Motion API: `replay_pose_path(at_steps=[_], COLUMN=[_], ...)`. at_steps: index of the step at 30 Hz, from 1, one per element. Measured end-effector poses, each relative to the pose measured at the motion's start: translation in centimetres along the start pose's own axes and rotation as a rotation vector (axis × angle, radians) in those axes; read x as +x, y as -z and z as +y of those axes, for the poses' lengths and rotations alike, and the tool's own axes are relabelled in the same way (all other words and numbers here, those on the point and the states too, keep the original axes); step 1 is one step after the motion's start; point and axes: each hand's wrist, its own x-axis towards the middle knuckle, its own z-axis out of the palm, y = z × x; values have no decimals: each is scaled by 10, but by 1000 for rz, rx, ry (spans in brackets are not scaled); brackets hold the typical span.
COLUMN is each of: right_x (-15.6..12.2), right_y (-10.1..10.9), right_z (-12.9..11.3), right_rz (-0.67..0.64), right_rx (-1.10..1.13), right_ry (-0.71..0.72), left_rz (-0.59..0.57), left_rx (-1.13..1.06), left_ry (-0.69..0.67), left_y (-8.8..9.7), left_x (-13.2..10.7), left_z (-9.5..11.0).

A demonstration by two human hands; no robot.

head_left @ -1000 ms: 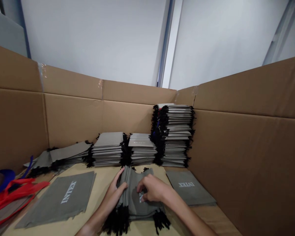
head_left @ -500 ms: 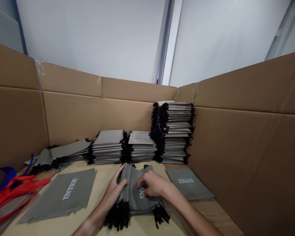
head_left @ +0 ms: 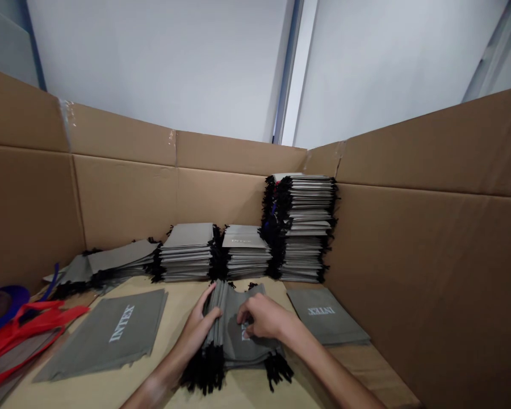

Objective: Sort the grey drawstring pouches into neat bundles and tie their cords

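Observation:
A stack of grey fabric drawstring pouches (head_left: 238, 349) with black cord ends lies before me at the middle front. My left hand (head_left: 202, 319) is closed around several pouches turned up on edge at the stack's left side, its thumb toward me. My right hand (head_left: 262, 317) rests on the top pouch with bent fingers pinched at the cloth, partly covering the white lettering. Black cord tufts (head_left: 204, 369) hang from the near edge. A flat grey pouch piece marked INTEX (head_left: 111, 335) lies to the left, and another INTEX piece (head_left: 327, 318) to the right.
Along the back stand neat pouch stacks (head_left: 187, 253), with a taller stack (head_left: 309, 227) at the back right. A looser pile (head_left: 114, 261) leans at the left. Red straps (head_left: 34, 318) and a blue ring (head_left: 4, 301) lie at the left edge. Cardboard walls (head_left: 430, 272) enclose the table.
Both hands stay almost where they were on the stack. The whole view has shifted very slightly.

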Motion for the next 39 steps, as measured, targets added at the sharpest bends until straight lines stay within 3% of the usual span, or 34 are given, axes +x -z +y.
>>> replay_pose_path(at_steps=[11, 23, 39], right_x=[-1, -1, 1], right_y=[-4, 7, -5], right_z=[-3, 9, 2], right_rz=[35, -98, 36], right_rx=[-20, 7, -24], right_ry=[-9, 65, 20], left_rz=[3, 10, -21], left_rx=[12, 0, 18], left_ry=[-7, -4, 15], left_y=[1, 1, 1], left_x=[-1, -1, -5], left_z=[4, 1, 10])
